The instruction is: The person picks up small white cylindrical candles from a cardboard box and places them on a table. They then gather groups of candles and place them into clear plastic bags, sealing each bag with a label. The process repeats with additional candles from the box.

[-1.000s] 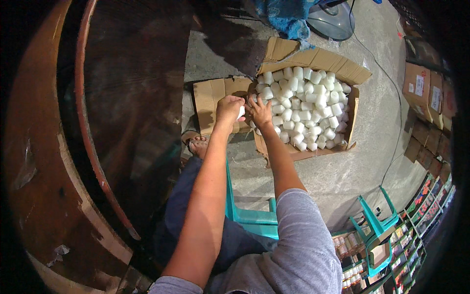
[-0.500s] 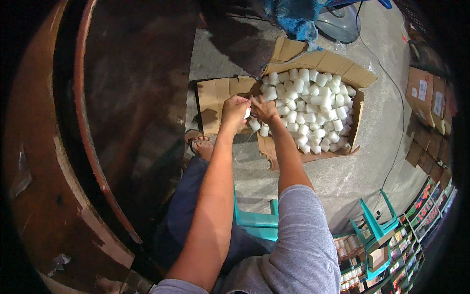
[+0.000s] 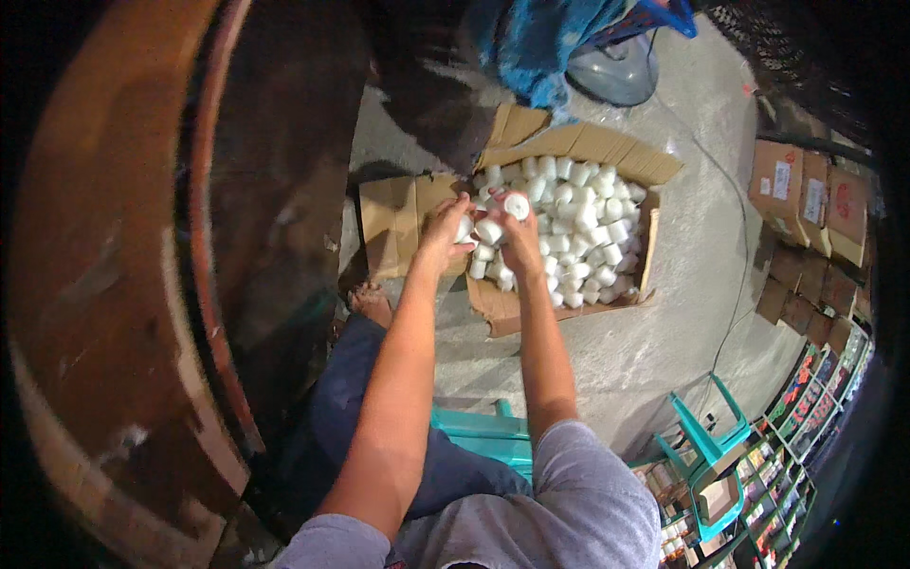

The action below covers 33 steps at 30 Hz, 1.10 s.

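Observation:
A low open cardboard box (image 3: 580,142) on the floor is heaped with white spools (image 3: 592,213), short cylinders that look wound with thread. Above its left side my two hands are close together. My left hand (image 3: 438,237) is closed around a white spool, partly hidden by the fingers. In my right hand (image 3: 519,248) is another spool (image 3: 516,206), its round end with a dark centre turned up. One more spool (image 3: 489,230) shows between the hands, against the right hand's fingers; I cannot tell whether it is gripped too.
A cardboard flap (image 3: 384,223) spreads left of the box. Dark wooden boards (image 3: 275,190) rise along the left. Beyond the box hang a blue cloth (image 3: 536,57) and a clear rounded plastic thing (image 3: 616,71). Cartons (image 3: 782,190), a cable (image 3: 744,256) and a green stool (image 3: 706,441) are right.
My right hand has come up from the spools and now shows a spool with its end upward. The left hand still holds a spool. The whole view has shifted slightly.

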Motion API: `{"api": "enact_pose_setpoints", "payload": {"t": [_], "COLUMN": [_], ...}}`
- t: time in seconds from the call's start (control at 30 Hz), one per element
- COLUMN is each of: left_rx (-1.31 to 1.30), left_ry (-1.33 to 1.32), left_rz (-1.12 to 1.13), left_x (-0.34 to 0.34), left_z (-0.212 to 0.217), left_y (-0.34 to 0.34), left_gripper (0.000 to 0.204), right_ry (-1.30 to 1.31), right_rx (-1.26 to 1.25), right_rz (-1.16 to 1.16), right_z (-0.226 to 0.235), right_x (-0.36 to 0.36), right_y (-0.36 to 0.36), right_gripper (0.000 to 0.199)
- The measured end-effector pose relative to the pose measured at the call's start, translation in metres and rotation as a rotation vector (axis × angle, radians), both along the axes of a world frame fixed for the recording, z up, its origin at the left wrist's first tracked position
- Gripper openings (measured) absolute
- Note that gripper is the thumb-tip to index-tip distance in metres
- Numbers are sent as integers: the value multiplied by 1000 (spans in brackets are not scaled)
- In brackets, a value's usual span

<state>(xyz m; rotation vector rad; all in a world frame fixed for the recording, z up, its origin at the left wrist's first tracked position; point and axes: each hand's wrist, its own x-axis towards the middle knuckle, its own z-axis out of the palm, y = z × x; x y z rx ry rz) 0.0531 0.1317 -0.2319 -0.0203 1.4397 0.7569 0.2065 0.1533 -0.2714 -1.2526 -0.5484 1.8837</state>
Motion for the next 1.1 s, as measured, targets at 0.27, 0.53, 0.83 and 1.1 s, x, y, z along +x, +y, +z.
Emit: {"api": "enact_pose_setpoints", "payload": {"t": [0.27,0.53,0.83,1.1], "left_rx": [631,1091,1316,1316], "left_ry": [320,822,773,664], "left_rz": [104,402,1421,1862], "left_x": [61,5,-103,-129], "left_z": [178,422,533,553], "left_y": [17,-122,-447,-606], "left_gripper": [30,30,39,43], "right_ry": [-462,19,664,829], "right_rx": [725,1193,1416,655], "right_rz": [-267,-297,914,1442], "right_z": [209,432,588,632], "right_x": [-14,-107,-247,-331], "right_y": [-10,-110,-387,-522], "right_gripper": [36,51,50,39]}}
